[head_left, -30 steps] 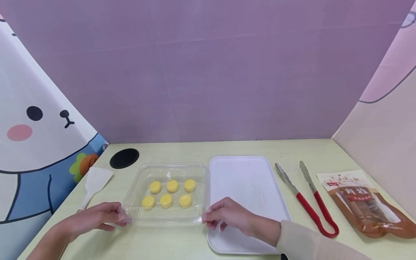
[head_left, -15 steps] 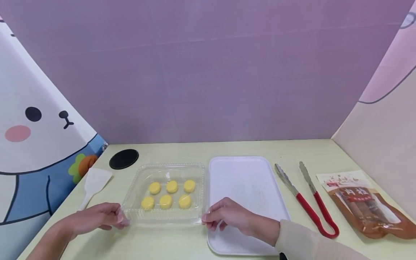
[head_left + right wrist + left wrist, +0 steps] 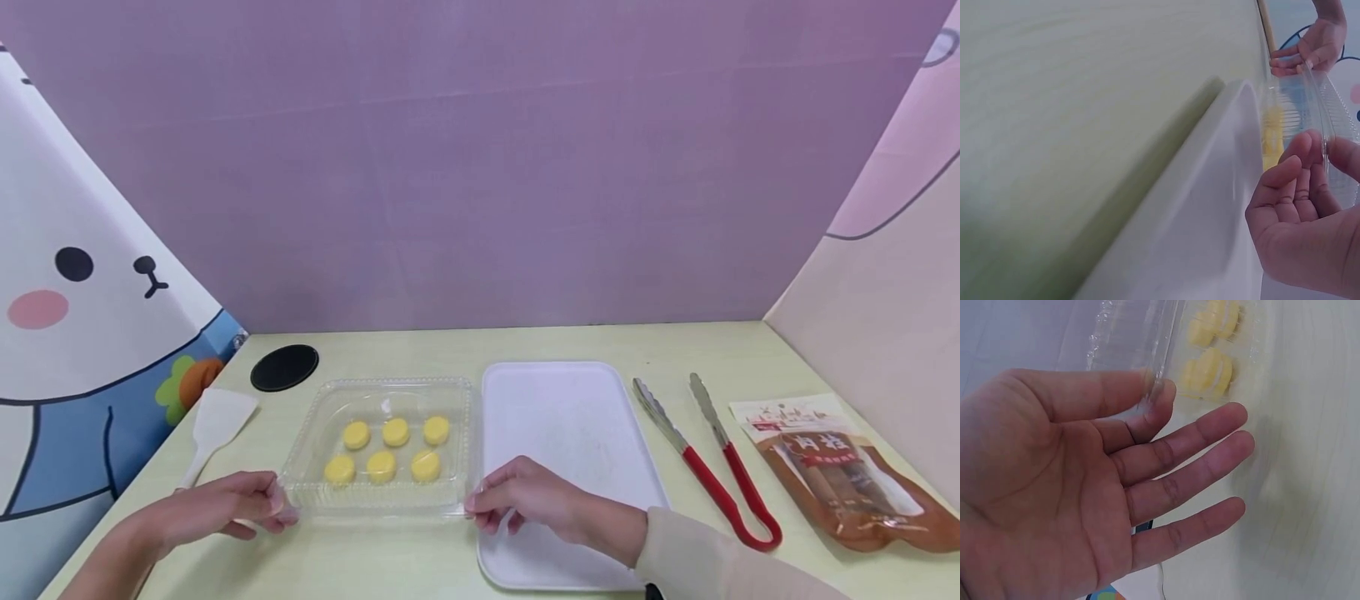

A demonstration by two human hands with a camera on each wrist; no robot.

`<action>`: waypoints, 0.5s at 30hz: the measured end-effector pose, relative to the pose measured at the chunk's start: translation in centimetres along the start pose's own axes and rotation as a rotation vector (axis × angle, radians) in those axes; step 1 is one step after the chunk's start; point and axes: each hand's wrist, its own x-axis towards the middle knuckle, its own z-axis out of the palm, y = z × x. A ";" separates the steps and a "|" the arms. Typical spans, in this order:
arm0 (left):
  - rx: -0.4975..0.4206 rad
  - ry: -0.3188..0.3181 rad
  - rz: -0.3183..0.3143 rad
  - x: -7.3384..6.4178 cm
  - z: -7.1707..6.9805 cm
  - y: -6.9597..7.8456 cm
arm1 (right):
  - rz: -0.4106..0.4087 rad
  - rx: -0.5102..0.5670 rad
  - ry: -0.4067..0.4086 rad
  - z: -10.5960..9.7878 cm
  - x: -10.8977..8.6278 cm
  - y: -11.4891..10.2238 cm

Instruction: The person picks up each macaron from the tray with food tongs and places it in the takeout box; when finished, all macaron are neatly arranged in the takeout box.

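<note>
A clear plastic clamshell box (image 3: 382,504), its lid down, sits left of the middle of the table. Inside it several round yellow macarons (image 3: 395,432) lie in two rows; their pale filling shows in the left wrist view. My left hand (image 3: 217,508) pinches the rim at the near left corner between thumb and index finger, the other fingers stretched out loosely. At the near right corner my right hand (image 3: 528,500) grips the rim with thumb and curled fingers, above the edge of the white tray (image 3: 570,433).
Red-handled tongs (image 3: 723,492) lie right of the tray, their arms spread. Beyond them is a brown and white food packet (image 3: 832,467). On the left are a white spatula (image 3: 221,417) and a black disc (image 3: 285,367). A purple backdrop (image 3: 480,167) stands behind the table.
</note>
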 end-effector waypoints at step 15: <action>0.051 0.116 -0.034 -0.7 -1.1 0.8 | -0.079 -0.192 0.043 -3.3 -1.8 -0.4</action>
